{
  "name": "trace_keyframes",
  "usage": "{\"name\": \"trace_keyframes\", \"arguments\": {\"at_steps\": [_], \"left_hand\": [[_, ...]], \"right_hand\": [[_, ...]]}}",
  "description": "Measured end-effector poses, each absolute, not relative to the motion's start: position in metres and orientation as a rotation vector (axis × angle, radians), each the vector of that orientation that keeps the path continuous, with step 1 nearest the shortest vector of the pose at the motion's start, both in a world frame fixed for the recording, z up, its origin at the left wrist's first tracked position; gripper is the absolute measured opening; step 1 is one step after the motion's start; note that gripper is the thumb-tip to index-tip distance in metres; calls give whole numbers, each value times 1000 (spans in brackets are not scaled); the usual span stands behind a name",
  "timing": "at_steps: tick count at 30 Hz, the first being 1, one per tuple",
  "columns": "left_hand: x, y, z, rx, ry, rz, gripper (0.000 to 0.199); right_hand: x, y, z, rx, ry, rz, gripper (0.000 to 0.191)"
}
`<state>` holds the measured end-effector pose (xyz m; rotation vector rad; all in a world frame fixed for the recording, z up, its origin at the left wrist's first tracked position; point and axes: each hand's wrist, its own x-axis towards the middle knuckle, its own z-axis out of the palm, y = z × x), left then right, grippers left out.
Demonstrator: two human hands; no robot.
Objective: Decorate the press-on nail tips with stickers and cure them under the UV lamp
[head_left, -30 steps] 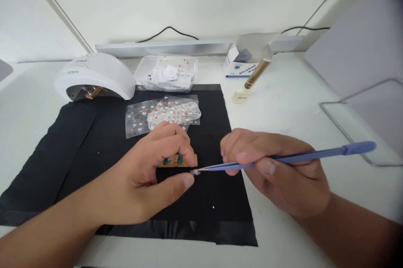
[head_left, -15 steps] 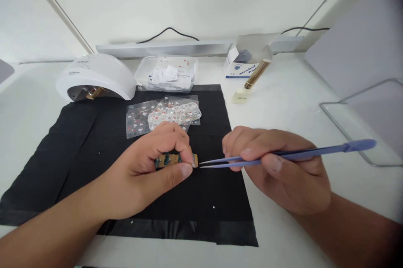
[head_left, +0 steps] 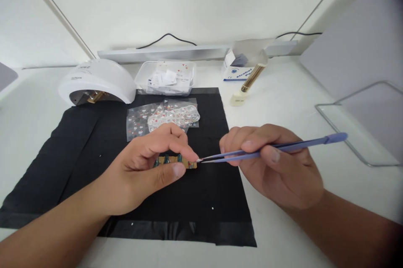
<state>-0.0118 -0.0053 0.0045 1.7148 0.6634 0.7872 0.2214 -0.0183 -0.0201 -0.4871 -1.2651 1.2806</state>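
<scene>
My right hand (head_left: 277, 163) grips a pair of lilac tweezers (head_left: 283, 147) like a pen. The narrow tips, slightly apart, reach my left index fingertip. On that fingertip shows a tiny whitish piece (head_left: 199, 160), its kind too small to make out. My left hand (head_left: 141, 171) has thumb and index finger apart, the thumb lower and further left. Behind these fingers, on the black mat (head_left: 176, 205), is a gold-brown strip (head_left: 192, 165) bearing glossy dark green pieces that look like nail tips. Part of the strip is hidden by my hand.
Beyond my left hand lie clear printed sticker sheets (head_left: 173, 117). A white dome-shaped lamp (head_left: 97, 79), a clear plastic box (head_left: 165, 79) of packets and an alcohol pad box (head_left: 237, 71) stand at the back. Nearby are bundled gold-brown sticks (head_left: 252, 78) and, rightward, a wire stand (head_left: 343, 134).
My left thumb and index finger have come apart, the index finger stretching rightward with the whitish piece at its tip. The tweezers have moved left to that fingertip, their tips closer together.
</scene>
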Motion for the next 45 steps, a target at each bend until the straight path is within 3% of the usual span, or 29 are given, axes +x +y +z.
{"name": "trace_keyframes", "arguments": {"at_steps": [25, 34, 45], "left_hand": [[-18, -1, 14, 2077, 905, 828, 14], [-18, 8, 20, 2466, 1057, 265, 19], [-13, 9, 10, 2469, 1049, 170, 16]], "right_hand": [[223, -18, -22, -593, -1262, 1243, 12], [217, -19, -23, -763, -1204, 1237, 8], [212, -22, -34, -968, -1313, 1270, 13]]}}
